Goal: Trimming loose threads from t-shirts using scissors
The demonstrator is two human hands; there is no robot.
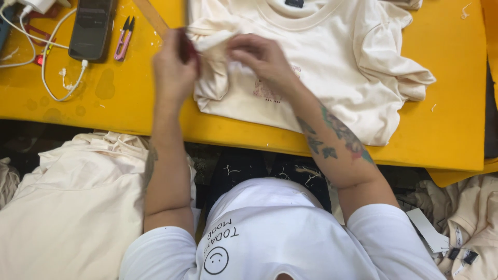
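Cream T-shirt (332, 57), flat on yellow table (124, 103), sleeve in my hands.
My left hand (174, 70) closes round a dark red tool; my right hand (259, 57) pinches the bunched sleeve taut, presumably for trimming; thread snips (124, 37) and phone (92, 28) lie aside.

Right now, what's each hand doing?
Left hand: closed on a small dark red tool.
Right hand: pinching the cream T-shirt's sleeve fabric.

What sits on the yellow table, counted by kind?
Cream T-shirt: 1
Phone: 1
Pink thread snips: 1
White charger with cable: 1
Total: 4
Both hands, left and right, grip the shirt's sleeve.
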